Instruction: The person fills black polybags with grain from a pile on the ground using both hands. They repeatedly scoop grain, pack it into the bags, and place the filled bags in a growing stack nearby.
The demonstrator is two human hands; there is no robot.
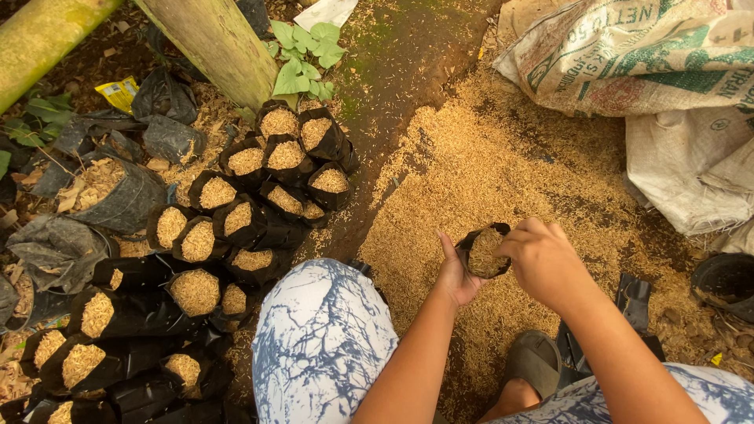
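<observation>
A small black plastic grow bag [484, 251] partly filled with rice husk sits between my two hands, over the husk pile [487, 165] on the ground. My left hand [455, 276] cups the bag's left side from below. My right hand [540, 259] is closed over its right rim, fingers curled at the opening. My knees in blue-and-white patterned cloth [322, 338] are at the bottom of the view.
Several filled black grow bags [259, 184] stand in rows at the left. Wooden posts [216, 43] rise behind them. Woven sacks [652, 63] lie at the top right. Empty black bags [632, 294] and a dark pot [726, 283] lie at the right, a sandal [534, 361] below.
</observation>
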